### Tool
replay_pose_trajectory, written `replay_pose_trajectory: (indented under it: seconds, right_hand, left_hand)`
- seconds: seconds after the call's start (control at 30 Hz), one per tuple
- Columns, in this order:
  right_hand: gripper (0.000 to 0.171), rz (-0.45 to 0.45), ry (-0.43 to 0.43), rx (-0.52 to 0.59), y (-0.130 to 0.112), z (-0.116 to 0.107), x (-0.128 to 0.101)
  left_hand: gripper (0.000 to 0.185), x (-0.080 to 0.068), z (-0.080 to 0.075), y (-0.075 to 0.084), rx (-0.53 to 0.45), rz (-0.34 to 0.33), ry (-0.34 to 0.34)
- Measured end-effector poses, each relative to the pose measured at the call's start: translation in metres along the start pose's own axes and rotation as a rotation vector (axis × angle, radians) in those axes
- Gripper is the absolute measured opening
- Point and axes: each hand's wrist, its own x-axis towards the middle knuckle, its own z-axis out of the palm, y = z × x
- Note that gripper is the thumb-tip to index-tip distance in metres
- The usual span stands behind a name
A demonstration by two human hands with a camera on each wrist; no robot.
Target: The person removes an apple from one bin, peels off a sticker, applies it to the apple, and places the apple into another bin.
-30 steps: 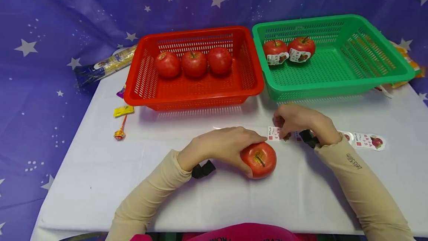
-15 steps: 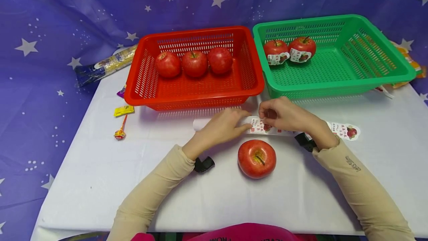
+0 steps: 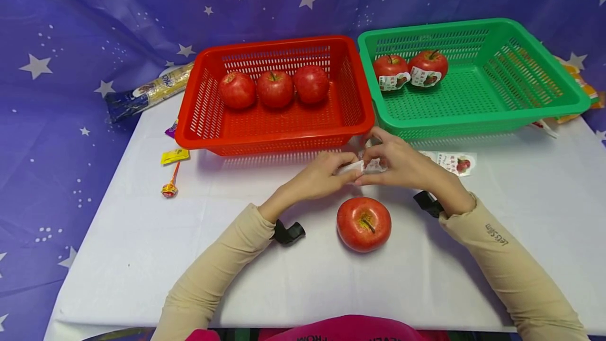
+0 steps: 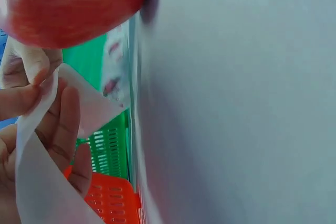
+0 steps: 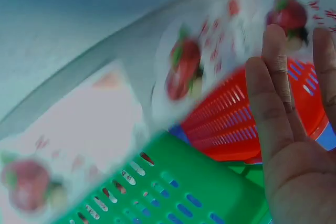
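Observation:
In the head view my left hand [image 3: 312, 177] pinches a strip of stickers [image 3: 455, 162] between thumb and fingers. Its white backing [image 4: 42, 182] bends over the left fingers in the left wrist view. My right hand [image 3: 404, 164] meets the left one and pinches the strip at a sticker's edge. Apple pictures and red print mark the stickers [image 5: 184, 66], blurred in the right wrist view, where several right fingers [image 5: 270, 98] extend beside the strip. A red apple [image 3: 363, 225] rests on the table just in front of both hands, untouched.
Behind the hands stand a red basket [image 3: 284, 141] holding three apples and a green basket [image 3: 478, 120] with two stickered apples. A lollipop [image 3: 169, 189], a yellow packet [image 3: 175, 157] and a long noodle-like package [image 3: 149, 93] lie left on the white-covered table [image 3: 142, 257].
My left hand has let go of the apple and taken hold of the sticker strip. Both hands have shifted back toward the baskets, and the strip has been drawn leftward and lifted.

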Motion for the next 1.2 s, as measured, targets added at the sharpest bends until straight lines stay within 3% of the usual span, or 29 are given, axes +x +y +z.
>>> replay_pose_trajectory:
  seconds: [0.4, 0.57, 0.7, 0.87, 1.03, 1.2]
  right_hand:
    - [0.010, -0.087, -0.090, 0.060, -0.003, 0.006, 0.001]
    - [0.002, -0.056, -0.213, 0.088, 0.000, 0.002, 0.001]
    - [0.007, -0.040, -0.296, 0.126, 0.003, -0.002, 0.001]
    - [0.012, -0.075, -0.293, 0.134, 0.006, -0.003, 0.000]
    - [0.014, -0.049, -0.283, 0.126, 0.007, -0.006, -0.001]
    - [0.017, -0.013, -0.161, 0.094, 0.008, -0.020, -0.006]
  left_hand:
    - [0.019, -0.002, 0.001, -0.002, -0.069, -0.003, 0.025]
    - [0.017, -0.002, 0.000, -0.003, -0.040, 0.000, 0.018]
    - [0.019, -0.001, -0.001, -0.004, 0.003, -0.005, 0.011]
    - [0.016, -0.001, -0.002, -0.003, 0.002, -0.014, 0.012]
    - [0.016, -0.001, -0.005, -0.004, -0.008, -0.052, -0.027]
    - [0.028, -0.002, -0.010, -0.009, 0.123, -0.148, -0.107]
